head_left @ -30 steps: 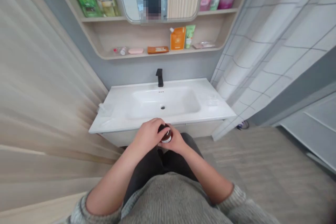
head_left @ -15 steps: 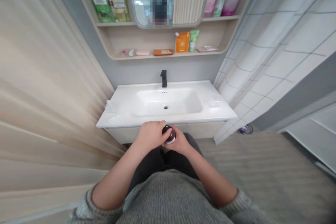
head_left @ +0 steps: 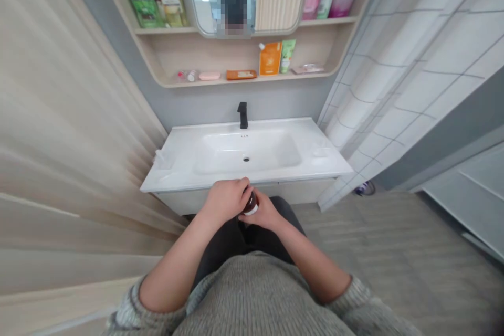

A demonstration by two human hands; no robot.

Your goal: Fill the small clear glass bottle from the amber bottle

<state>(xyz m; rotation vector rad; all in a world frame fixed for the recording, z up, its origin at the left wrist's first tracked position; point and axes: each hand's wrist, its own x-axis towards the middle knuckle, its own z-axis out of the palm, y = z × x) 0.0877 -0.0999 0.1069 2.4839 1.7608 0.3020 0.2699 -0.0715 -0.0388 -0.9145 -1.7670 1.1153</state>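
A small dark brown bottle (head_left: 251,202) with a white label is held just in front of the washbasin's front edge, above my legs. My right hand (head_left: 266,213) is closed around its body from the right. From the left, my left hand (head_left: 227,200) curls over the top of the bottle, its fingers gripping the dark cap. Most of the cap is hidden under those fingers, so I cannot tell whether it sits on the bottle or is loose.
A white washbasin (head_left: 177,173) with a black faucet (head_left: 243,115) lies ahead. Above it, a shelf (head_left: 173,85) holds an orange pouch (head_left: 270,59), a green tube (head_left: 287,56) and several bottles. Curtains hang left (head_left: 98,89) and right (head_left: 362,84).
My left hand has turned over the bottle's top, so the dark cap shows less and more of the brown body is visible. The whole view has shifted slightly.
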